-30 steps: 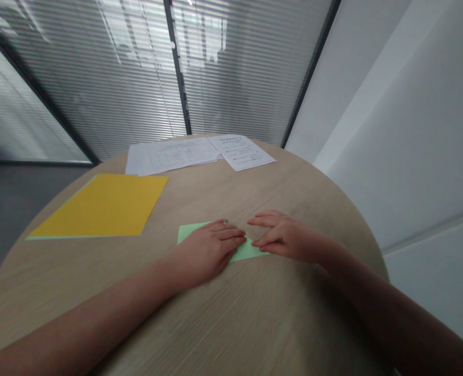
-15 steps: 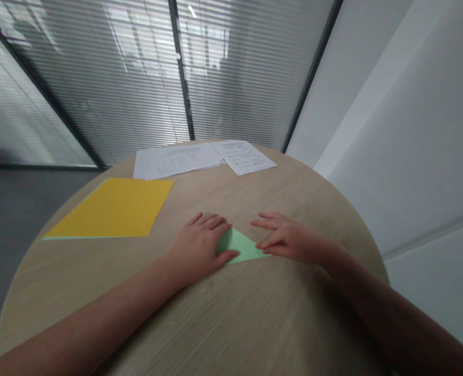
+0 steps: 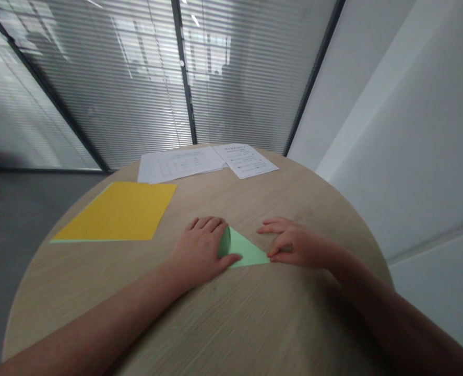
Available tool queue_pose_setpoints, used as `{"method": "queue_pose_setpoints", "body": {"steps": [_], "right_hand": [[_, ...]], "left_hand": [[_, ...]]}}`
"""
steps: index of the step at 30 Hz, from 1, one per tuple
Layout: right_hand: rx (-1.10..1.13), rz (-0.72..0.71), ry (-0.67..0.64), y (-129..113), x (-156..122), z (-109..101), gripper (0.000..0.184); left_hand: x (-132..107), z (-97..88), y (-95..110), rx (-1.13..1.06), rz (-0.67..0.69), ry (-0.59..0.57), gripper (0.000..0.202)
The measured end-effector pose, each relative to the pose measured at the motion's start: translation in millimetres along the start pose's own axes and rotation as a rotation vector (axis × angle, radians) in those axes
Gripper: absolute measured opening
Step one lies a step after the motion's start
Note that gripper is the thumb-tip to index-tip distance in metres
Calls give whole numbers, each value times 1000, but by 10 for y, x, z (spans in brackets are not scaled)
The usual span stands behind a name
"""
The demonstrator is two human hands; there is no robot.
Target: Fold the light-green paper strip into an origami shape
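Observation:
A light green sheet of folded paper [image 3: 246,249] lies on the table, showing a triangular shape that narrows to a point on the right. My left hand [image 3: 202,243] rests flat over its left part, fingers stretched forward and thumb along the near edge. That part of the paper is hidden beneath the palm. At the right tip, the thumb and index finger of my right hand [image 3: 294,243] pinch the corner. The other fingers of this hand stretch out above the table.
To the left lies a yellow sheet [image 3: 117,211] with a green edge showing beneath it. White printed papers [image 3: 184,163] lie along the far side of the round wooden table [image 3: 231,318]. Behind stand blinds [image 3: 137,94], with a white wall [image 3: 419,130] on the right.
My right thumb and index finger have closed together at the paper's right tip. My left hand stays pressed on the paper. The whole view has shifted slightly.

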State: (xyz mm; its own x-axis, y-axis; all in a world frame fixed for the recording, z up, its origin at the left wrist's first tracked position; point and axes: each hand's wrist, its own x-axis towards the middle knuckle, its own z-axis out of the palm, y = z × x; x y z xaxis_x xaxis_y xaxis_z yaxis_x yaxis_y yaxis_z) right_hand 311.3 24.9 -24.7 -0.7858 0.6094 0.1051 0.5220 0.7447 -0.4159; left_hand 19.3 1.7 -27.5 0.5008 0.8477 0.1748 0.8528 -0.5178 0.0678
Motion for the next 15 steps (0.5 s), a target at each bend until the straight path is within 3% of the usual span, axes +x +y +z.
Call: {"method": "queue_pose_setpoints", "body": {"steps": [10,12,15], "right_hand": [[-33,96,-142,-129,-141,-182,7],[-37,97,-92,-113,-188,-209,7],[-68,96,110,-51,-204,-205,12]], "left_hand": [[-2,-11,4,-5,-1,-4,72],[-1,-10,-1,-5,1,-1,71],[2,-15,-2,0,7,-3,70]]}}
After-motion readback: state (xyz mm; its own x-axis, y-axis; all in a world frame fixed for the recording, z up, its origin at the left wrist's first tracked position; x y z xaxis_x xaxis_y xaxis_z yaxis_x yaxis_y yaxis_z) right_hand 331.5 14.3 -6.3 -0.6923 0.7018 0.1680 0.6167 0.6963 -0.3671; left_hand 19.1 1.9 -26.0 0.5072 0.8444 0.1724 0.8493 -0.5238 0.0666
